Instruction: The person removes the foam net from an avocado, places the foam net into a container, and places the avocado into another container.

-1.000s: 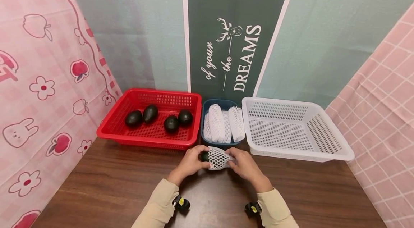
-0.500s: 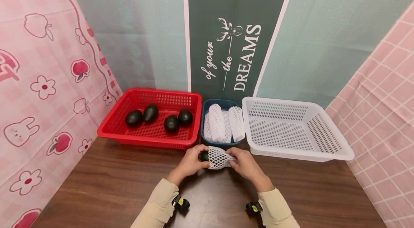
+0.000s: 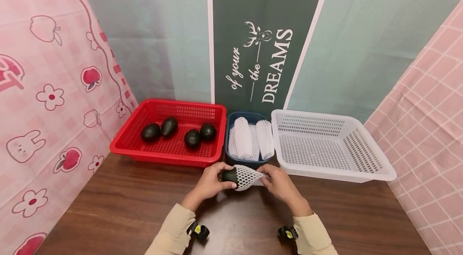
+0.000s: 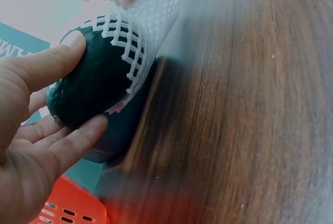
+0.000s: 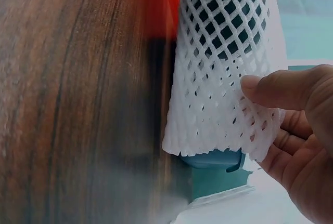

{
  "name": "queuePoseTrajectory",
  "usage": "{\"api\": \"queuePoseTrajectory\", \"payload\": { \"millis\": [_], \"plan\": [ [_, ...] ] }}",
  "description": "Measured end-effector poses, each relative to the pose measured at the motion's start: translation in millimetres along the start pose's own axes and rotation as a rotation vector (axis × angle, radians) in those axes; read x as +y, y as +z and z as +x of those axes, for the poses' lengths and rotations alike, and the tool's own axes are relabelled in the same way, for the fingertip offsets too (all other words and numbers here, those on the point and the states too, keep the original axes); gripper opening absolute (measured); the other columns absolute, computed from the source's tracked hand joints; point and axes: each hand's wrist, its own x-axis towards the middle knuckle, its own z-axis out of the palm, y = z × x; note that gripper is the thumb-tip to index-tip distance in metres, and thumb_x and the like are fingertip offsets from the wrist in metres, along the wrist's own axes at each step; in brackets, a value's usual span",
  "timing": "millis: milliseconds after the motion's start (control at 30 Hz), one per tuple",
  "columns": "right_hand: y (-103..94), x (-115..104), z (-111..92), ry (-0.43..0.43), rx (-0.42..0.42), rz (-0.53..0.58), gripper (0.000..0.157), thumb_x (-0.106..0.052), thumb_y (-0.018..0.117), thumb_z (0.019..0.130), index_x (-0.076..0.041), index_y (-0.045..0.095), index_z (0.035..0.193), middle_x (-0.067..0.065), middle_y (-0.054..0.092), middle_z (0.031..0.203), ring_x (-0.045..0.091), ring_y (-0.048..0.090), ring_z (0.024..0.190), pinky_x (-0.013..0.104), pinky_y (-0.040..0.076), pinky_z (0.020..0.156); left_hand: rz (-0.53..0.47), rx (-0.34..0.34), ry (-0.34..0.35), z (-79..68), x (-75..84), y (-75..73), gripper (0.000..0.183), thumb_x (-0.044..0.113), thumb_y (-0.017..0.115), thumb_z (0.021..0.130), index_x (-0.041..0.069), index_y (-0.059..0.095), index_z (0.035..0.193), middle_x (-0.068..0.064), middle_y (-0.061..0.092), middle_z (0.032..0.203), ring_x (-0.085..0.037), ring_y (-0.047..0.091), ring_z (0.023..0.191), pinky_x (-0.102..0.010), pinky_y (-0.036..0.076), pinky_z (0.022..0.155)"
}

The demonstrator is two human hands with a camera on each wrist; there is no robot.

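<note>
A dark green avocado is partly inside a white foam net sleeve, just above the table in front of the blue bin. My left hand grips the avocado's bare end between thumb and fingers. In the left wrist view the net's open edge stretches round the other half. My right hand pinches the sleeve's narrow tail; its thumb lies on the mesh in the right wrist view. Through the holes in the net, the covered part of the avocado shows dark.
Several avocados lie in a red basket at the left. Behind the hands, a blue bin holds several rolled white foam sleeves. To its right stands a white basket. Patterned cloths hang at the back and sides.
The bare end of the avocado shows more now, the net edge sitting farther right on it. My right hand has shifted slightly right with the sleeve's tail.
</note>
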Motion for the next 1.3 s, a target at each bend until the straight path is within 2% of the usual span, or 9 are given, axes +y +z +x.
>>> {"api": "queuePoseTrajectory", "payload": {
  "millis": [200, 333, 567, 933, 1300],
  "plan": [
    [-0.4, 2.1, -2.4, -0.032, 0.023, -0.006, 0.025, 0.008, 0.075, 0.068, -0.01, 0.065, 0.083, -0.003, 0.06, 0.08, 0.009, 0.053, 0.069, 0.027, 0.045, 0.062, -0.014, -0.005, -0.007, -3.5, -1.6, -3.1, 0.044, 0.014, 0.085, 0.066, 0.008, 0.066, 0.105, -0.001, 0.065, 0.097, -0.015, 0.055, 0.071, -0.027, 0.047, 0.062],
    [-1.7, 4.1, -3.9, -0.042, 0.049, -0.024, 0.026, 0.008, 0.076, 0.066, -0.01, 0.065, 0.081, -0.003, 0.06, 0.079, 0.01, 0.054, 0.069, 0.027, 0.045, 0.062, -0.02, -0.008, -0.026, -5.9, -1.2, -6.5, 0.044, 0.013, 0.084, 0.066, 0.007, 0.066, 0.105, -0.002, 0.065, 0.095, -0.013, 0.056, 0.066, -0.028, 0.048, 0.06],
    [-5.9, 6.0, -5.5, -0.029, 0.05, -0.03, 0.026, 0.01, 0.075, 0.067, -0.009, 0.065, 0.082, -0.002, 0.06, 0.08, 0.012, 0.055, 0.069, 0.028, 0.046, 0.061, 0.008, 0.018, -0.023, -10.3, -2.9, -12.4, 0.042, 0.015, 0.085, 0.066, 0.008, 0.067, 0.103, -0.003, 0.065, 0.097, -0.013, 0.055, 0.069, -0.027, 0.047, 0.061],
    [-13.6, 11.5, -11.8, 0.019, 0.051, -0.055, 0.025, 0.009, 0.073, 0.069, -0.011, 0.065, 0.083, -0.003, 0.061, 0.081, 0.012, 0.056, 0.071, 0.031, 0.047, 0.063, 0.039, 0.047, -0.069, -20.0, -5.7, -23.1, 0.043, 0.015, 0.085, 0.064, 0.013, 0.066, 0.103, 0.001, 0.065, 0.098, -0.011, 0.055, 0.072, -0.026, 0.047, 0.064],
    [-13.1, 13.4, -13.0, 0.0, 0.069, -0.052, 0.025, 0.009, 0.073, 0.069, -0.011, 0.065, 0.083, -0.003, 0.061, 0.081, 0.01, 0.055, 0.07, 0.03, 0.047, 0.061, 0.043, 0.052, -0.086, -21.7, -3.5, -26.6, 0.044, 0.015, 0.085, 0.065, 0.013, 0.066, 0.104, 0.0, 0.065, 0.098, -0.011, 0.055, 0.072, -0.027, 0.046, 0.065]
  ]
}}
